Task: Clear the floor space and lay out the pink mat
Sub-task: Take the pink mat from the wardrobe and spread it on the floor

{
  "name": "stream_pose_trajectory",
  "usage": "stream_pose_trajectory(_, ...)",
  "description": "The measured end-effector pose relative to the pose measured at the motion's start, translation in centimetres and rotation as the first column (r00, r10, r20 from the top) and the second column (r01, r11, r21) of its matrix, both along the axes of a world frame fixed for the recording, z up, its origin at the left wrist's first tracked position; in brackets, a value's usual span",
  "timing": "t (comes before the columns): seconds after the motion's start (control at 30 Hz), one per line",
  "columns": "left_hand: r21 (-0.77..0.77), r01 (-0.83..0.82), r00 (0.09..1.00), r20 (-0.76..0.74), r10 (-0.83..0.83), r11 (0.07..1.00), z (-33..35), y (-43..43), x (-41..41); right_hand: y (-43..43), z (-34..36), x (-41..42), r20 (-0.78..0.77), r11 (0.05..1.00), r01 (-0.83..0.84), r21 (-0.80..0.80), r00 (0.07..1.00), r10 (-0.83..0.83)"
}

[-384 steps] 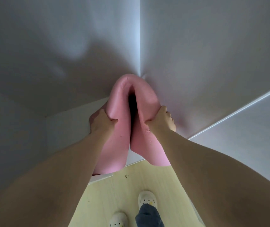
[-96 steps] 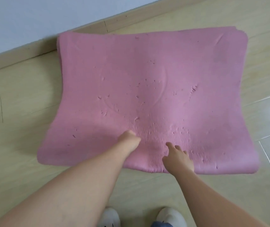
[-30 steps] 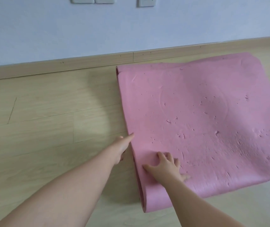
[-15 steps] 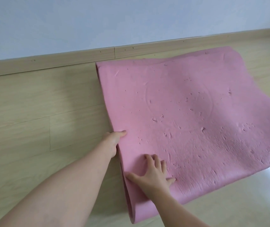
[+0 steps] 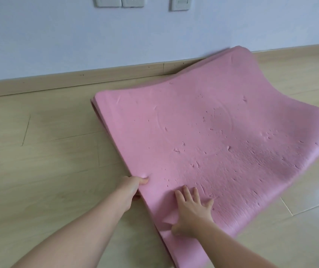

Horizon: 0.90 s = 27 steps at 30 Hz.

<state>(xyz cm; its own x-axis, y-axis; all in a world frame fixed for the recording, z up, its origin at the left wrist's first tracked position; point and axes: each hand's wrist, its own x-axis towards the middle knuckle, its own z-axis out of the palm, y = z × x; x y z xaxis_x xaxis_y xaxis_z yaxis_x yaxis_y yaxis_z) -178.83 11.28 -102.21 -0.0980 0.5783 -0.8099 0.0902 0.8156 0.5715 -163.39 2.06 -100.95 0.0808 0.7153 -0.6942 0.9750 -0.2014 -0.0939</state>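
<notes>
The thick pink foam mat (image 5: 203, 132), pitted and dented on top, lay doubled over on the pale wooden floor (image 5: 48, 171). Its far corner was raised and blurred by the wooden skirting board (image 5: 96, 78), and its right edge was cut off by the frame. The lower layers were mostly hidden. The left grip (image 5: 133, 185) pinched the mat's near left edge, thumb on top, fingers out of sight beneath. Just beside it, the right grip (image 5: 191, 209) lay wide and flat on the top surface, fingers spread. White wall sockets (image 5: 120, 1) were cropped above.
</notes>
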Motion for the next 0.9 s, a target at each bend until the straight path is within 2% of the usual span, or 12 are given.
stream_pose_trajectory(0.1,-0.076,0.017,0.999,0.033,-0.014,0.997,0.7,-0.2,-0.7,0.0,0.3,-0.9,0.002,1.0,0.029,-0.008,1.0,-0.029)
stream_pose_trajectory(0.2,-0.141,0.047,0.998,0.04,-0.042,0.989,1.4,0.2,-0.9,0.4,1.2,-1.3,-0.028,0.989,0.141,0.038,0.99,-0.14)
stream_pose_trajectory(0.27,-0.111,-0.023,0.996,0.082,0.033,0.994,1.5,0.8,-1.3,0.6,1.8,-1.2,-0.074,0.973,0.223,0.061,0.973,-0.219)
stream_pose_trajectory(0.4,-0.026,-0.177,0.973,0.149,0.178,0.984,1.9,2.8,-1.6,-0.3,2.3,-0.8,-0.138,0.953,0.288,0.09,0.952,-0.275)
stream_pose_trajectory(0.53,0.018,-0.077,0.992,0.098,0.075,0.997,2.4,4.4,-0.3,-0.9,2.8,-0.2,-0.161,0.9,0.4,0.175,0.913,-0.375)
stream_pose_trajectory(0.63,-0.008,-0.045,0.995,0.091,0.045,0.999,3.2,3.6,0.4,-1.7,3.7,-0.4,-0.218,0.849,0.483,0.214,0.871,-0.44)
stream_pose_trajectory(0.77,-0.069,-0.03,0.994,0.105,0.037,0.997,4.0,0.0,0.7,-3.5,4.9,-2.1,-0.261,0.925,0.344,0.164,0.919,-0.296)
stream_pose_trajectory(0.83,-0.11,-0.022,0.993,0.11,0.034,0.994,4.6,-2.7,0.5,-5.1,4.8,-3.0,-0.197,0.952,0.259,0.164,0.954,-0.225)
stream_pose_trajectory(0.9,-0.17,-0.014,0.992,0.119,0.035,0.985,5.2,-5.5,-0.2,-7.0,4.2,-4.0,-0.14,0.956,0.24,0.166,0.966,-0.218)
